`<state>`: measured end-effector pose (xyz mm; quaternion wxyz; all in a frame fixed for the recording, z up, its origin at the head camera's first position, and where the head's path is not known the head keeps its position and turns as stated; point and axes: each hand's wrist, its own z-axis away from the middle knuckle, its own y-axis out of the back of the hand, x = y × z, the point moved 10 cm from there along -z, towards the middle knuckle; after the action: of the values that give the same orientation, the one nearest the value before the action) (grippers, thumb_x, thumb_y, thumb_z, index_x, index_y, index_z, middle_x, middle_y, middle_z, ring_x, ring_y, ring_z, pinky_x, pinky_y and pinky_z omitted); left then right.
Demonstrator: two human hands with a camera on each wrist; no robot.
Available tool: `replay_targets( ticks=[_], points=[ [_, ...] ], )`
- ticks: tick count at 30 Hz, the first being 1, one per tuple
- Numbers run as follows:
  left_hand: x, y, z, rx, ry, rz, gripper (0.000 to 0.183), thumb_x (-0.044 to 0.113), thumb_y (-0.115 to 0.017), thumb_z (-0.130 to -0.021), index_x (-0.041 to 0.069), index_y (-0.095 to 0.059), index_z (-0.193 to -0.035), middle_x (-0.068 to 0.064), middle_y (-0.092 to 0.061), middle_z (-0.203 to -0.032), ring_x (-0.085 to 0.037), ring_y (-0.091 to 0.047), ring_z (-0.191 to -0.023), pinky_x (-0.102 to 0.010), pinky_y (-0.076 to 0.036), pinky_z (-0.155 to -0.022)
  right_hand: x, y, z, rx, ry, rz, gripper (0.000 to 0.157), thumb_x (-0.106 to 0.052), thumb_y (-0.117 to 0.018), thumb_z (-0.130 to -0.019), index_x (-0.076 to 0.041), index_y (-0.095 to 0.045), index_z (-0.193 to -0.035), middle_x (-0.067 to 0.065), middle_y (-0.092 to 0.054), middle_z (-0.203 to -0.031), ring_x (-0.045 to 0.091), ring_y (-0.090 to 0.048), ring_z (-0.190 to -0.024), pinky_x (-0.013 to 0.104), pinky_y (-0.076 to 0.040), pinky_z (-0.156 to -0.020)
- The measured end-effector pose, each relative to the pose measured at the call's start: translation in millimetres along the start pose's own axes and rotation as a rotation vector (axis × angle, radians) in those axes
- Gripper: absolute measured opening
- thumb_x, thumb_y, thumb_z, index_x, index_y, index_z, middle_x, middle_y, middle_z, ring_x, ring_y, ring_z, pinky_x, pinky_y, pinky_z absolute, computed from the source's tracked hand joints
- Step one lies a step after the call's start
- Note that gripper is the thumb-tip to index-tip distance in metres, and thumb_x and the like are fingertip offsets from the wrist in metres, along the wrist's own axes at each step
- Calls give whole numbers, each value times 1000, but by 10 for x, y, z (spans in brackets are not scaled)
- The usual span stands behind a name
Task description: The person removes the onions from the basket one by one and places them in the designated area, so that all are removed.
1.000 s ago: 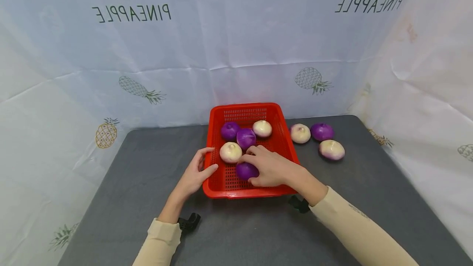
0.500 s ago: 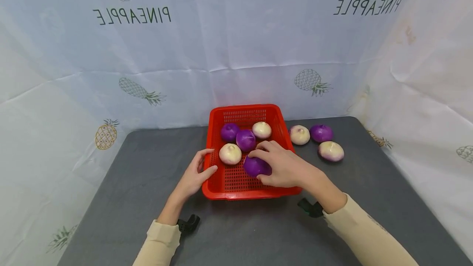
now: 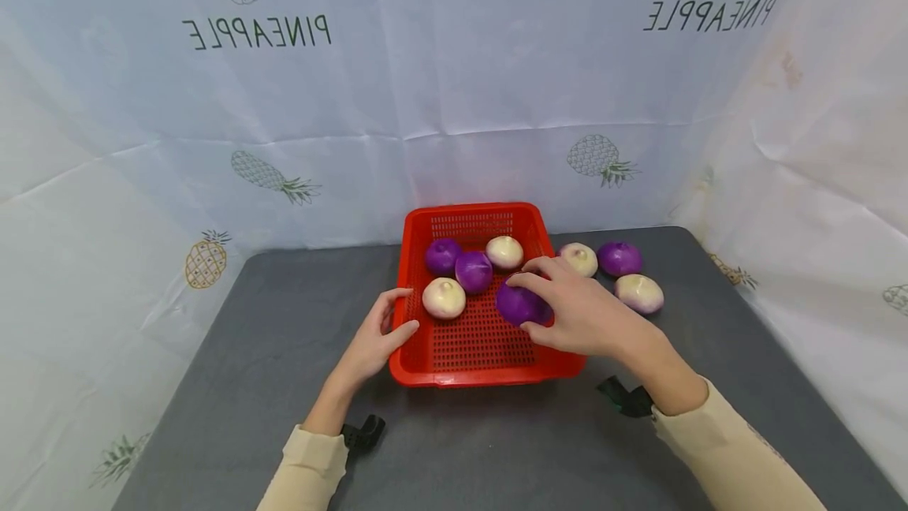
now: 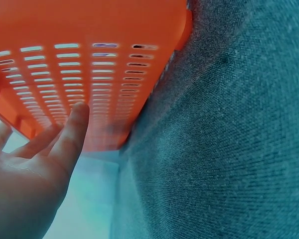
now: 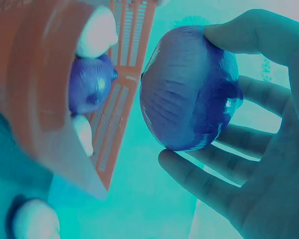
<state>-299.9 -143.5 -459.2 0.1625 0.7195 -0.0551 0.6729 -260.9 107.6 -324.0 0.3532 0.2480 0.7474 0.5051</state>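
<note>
A purple onion [image 3: 521, 304] is held by my right hand [image 3: 589, 310], fingers and thumb curled round its sides. In the right wrist view this onion [image 5: 184, 92] hangs above the level of the basket's rim. My left hand [image 3: 376, 337] rests at the left side of the red plastic basket [image 3: 489, 375], fingertips by its rim. The left wrist view shows its fingers [image 4: 72, 137] fairly straight against the slotted outer wall. Inside the basket lie two purple onions [image 3: 473, 271] and two pale, purple-tinged onion-like bulbs [image 3: 444, 299].
Right of the basket, on the dark grey table [image 3: 312, 298], lie a purple onion [image 3: 620, 258] and two pale bulbs [image 3: 639, 293]. One of these is partly behind my right hand. A white cloth [image 3: 461, 101] with pineapple prints hangs behind the table and at the sides.
My right hand has lifted the purple onion from the front of the basket and carried it to the right, toward the basket's right rim. My left hand has stayed in place.
</note>
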Motion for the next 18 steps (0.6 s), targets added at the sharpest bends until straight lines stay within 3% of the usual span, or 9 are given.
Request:
replay_targets(
  ticks=[8,18],
  points=[
    [38,6,-4,-2,-13,1,60,14,-67,-97,12,-37,-149,-20,-46,-145,-45,-52,-126,-51,-56,-93,270,196,111,22,-95,-9,56,-25,-80,-81,-17,-63,-134,10,-54,-132,28,-52,-119,45,-61,-78],
    [30,-9,-4,-9,-7,15,60,15,-66,-98,12,-36,-149,-20,-46,-146,-46,-52,-127,-52,-55,-93,653,339,221,17,-230,28,59,-22,-79,-81,-15,-59,-136,15,-51,-136,38,-47,-122,58,-59,-80]
  ],
)
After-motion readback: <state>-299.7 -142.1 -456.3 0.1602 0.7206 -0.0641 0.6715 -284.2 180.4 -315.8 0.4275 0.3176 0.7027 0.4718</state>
